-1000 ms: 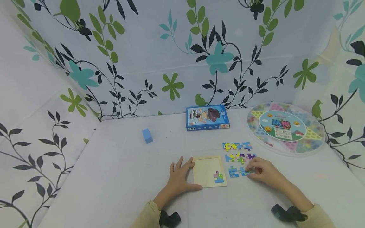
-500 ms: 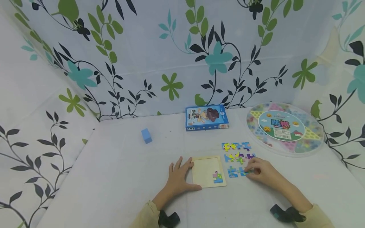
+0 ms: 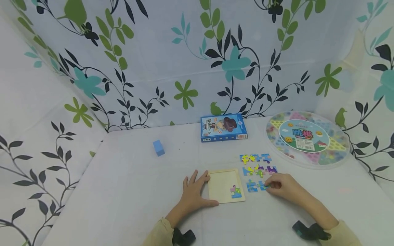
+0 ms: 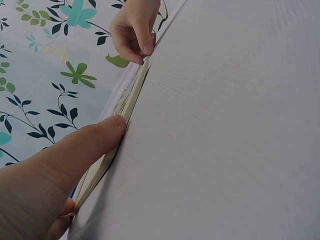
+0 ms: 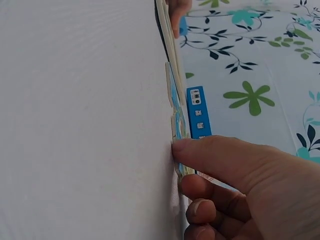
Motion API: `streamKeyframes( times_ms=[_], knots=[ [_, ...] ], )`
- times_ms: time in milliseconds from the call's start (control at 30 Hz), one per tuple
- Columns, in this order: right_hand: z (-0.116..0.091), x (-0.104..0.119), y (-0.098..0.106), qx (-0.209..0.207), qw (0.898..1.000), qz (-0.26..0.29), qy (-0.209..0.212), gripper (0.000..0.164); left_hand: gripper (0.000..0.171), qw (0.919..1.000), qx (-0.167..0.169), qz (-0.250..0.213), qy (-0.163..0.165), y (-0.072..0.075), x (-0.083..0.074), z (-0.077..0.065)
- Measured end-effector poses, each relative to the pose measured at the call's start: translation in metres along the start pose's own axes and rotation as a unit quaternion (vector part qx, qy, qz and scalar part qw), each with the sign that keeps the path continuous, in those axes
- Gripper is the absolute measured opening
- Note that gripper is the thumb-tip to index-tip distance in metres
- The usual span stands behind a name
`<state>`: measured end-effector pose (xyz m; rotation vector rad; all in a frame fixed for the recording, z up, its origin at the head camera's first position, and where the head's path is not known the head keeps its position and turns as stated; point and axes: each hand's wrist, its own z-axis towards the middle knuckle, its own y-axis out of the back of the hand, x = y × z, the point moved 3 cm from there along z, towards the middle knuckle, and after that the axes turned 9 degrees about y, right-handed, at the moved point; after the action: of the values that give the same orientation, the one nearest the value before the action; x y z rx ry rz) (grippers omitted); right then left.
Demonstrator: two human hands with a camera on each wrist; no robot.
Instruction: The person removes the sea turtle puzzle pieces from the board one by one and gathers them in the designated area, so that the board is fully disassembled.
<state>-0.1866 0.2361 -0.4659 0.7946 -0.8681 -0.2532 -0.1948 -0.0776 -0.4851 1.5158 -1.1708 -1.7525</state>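
A shallow wooden puzzle tray (image 3: 220, 182) lies flat on the table, with joined jigsaw pieces (image 3: 236, 192) in its lower right corner. My left hand (image 3: 191, 193) spreads along the tray's left side. Its thumb (image 4: 107, 132) rests against the near edge, and its straight fingers touch the far left corner. Right of the tray, loose jigsaw pieces (image 3: 251, 186) lie in three rows. At the nearest row's right end, my right hand (image 3: 284, 186) pinches a blue puzzle piece (image 5: 176, 127) between thumb and curled index finger. The fingers partly hide that piece.
A blue box (image 3: 224, 127) with a picture lies at the back. A round board game (image 3: 307, 159) in clear plastic sits at the back right. A small blue block (image 3: 158, 148) stands back left. Patterned cloth (image 3: 147, 68) hangs behind the white table.
The right hand's fingers have sunk slightly, with more of the purple piece above them showing. The left hand and the tray stay in place.
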Motion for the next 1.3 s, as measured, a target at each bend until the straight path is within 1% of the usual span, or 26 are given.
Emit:
streamKeyframes(
  times_ms=[200, 367, 433, 533, 700, 800, 900, 1033, 1133, 1300],
  knots=[
    [0.008, 0.012, -0.004, -0.029, 0.999, -0.008, 0.043, 0.018, 0.095, 1.0, 0.001, 0.005, 0.001, -0.001, -0.001, 0.0],
    [0.017, 0.022, -0.01, -0.06, 0.996, 0.007, 0.072, 0.021, 0.094, 1.0, -0.001, 0.003, 0.001, 0.001, -0.001, -0.001],
    [0.022, 0.026, -0.014, -0.066, 0.994, 0.017, 0.084, 0.024, 0.094, 1.0, -0.001, 0.002, 0.003, 0.002, 0.0, -0.001],
    [0.029, 0.032, -0.022, -0.065, 0.994, 0.03, 0.088, 0.028, 0.094, 1.0, -0.001, 0.003, 0.003, 0.002, 0.0, -0.001],
    [0.042, 0.039, -0.043, -0.022, 0.995, 0.048, 0.079, 0.038, 0.093, 1.0, 0.001, 0.0, -0.001, 0.003, -0.001, 0.0],
    [0.047, 0.042, -0.053, 0.008, 0.997, 0.055, 0.06, 0.041, 0.093, 1.0, 0.005, -0.001, -0.003, 0.002, -0.001, 0.0],
    [0.051, 0.044, -0.06, 0.033, 0.997, 0.051, 0.037, 0.043, 0.093, 1.0, 0.005, 0.0, -0.001, 0.001, -0.001, -0.001],
    [0.053, 0.044, -0.064, 0.064, 0.997, 0.041, 0.014, 0.041, 0.092, 1.0, -0.003, -0.003, -0.004, 0.002, -0.002, -0.001],
    [0.053, 0.044, -0.065, 0.075, 0.996, 0.04, 0.008, 0.035, 0.091, 0.9999, -0.01, -0.004, -0.008, 0.004, -0.002, -0.001],
    [0.051, 0.044, -0.066, 0.072, 0.996, 0.058, 0.011, 0.029, 0.088, 0.9997, -0.014, -0.012, -0.017, 0.004, -0.002, -0.001]
  ],
)
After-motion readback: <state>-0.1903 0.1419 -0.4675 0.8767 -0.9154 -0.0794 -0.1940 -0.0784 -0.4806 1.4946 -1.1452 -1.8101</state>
